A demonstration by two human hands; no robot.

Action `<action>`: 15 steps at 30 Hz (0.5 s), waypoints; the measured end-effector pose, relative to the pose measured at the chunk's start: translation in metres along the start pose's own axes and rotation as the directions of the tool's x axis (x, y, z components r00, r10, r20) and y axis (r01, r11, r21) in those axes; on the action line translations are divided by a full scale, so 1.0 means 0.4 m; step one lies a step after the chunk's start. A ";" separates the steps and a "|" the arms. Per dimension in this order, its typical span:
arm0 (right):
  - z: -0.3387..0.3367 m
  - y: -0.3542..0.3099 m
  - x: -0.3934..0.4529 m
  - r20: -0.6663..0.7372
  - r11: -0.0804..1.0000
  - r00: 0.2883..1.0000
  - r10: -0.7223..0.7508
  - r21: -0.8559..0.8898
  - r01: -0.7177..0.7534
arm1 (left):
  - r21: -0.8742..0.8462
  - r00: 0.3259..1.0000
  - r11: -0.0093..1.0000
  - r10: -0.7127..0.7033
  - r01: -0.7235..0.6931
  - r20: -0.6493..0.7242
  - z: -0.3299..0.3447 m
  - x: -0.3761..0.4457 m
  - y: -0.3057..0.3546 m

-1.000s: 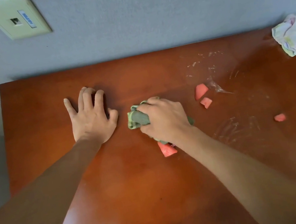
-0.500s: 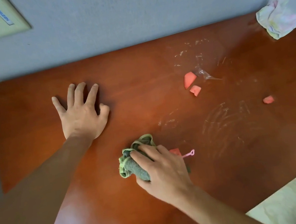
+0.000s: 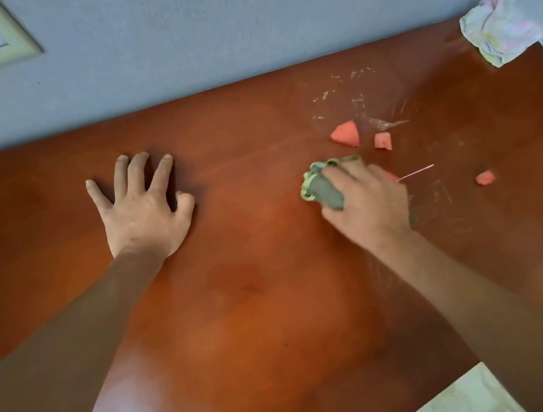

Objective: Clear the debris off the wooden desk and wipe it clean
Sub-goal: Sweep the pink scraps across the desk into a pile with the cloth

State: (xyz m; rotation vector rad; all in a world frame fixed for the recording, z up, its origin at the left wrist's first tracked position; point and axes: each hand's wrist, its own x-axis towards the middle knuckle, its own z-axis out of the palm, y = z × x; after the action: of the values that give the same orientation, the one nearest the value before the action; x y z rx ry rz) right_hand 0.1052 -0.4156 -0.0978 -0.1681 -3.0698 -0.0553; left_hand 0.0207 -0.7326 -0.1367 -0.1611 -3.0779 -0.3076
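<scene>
Evidently the left hand lies flat with fingers spread on the wooden desk, probably to brace the body, while the right hand grips a bunched green cloth and presses it down near the pink debris pieces and whitish smears. Motion blur softens that hand, and it covers most of the cloth and what looks like another pink scrap with a thin pink strand beside it.

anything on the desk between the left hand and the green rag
Nothing: in the head view only bare wooden desk lies between the left hand and the green rag the right hand grips.
</scene>
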 end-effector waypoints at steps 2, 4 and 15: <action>0.003 -0.080 -0.069 0.017 0.997 1.000 -0.001 0.080 -0.001 | 0.001 1.000 1.000 -0.002 0.002 0.003 0.000 0.000 -0.001; 0.008 -0.146 -0.141 0.003 0.978 0.991 -0.131 0.167 0.129 | 0.000 1.000 1.000 -0.005 0.005 0.007 0.000 -0.001 -0.001; 0.006 -0.204 -0.012 0.027 0.978 0.991 0.130 0.161 -0.132 | -0.013 1.000 1.000 -0.009 0.010 0.027 -0.006 0.000 0.001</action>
State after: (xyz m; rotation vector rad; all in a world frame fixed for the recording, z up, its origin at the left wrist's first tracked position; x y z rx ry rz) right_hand 0.1009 -0.4970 -0.1033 -0.3621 -3.0525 0.2039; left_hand 0.0208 -0.7328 -0.1342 -0.1522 -3.1050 -0.3291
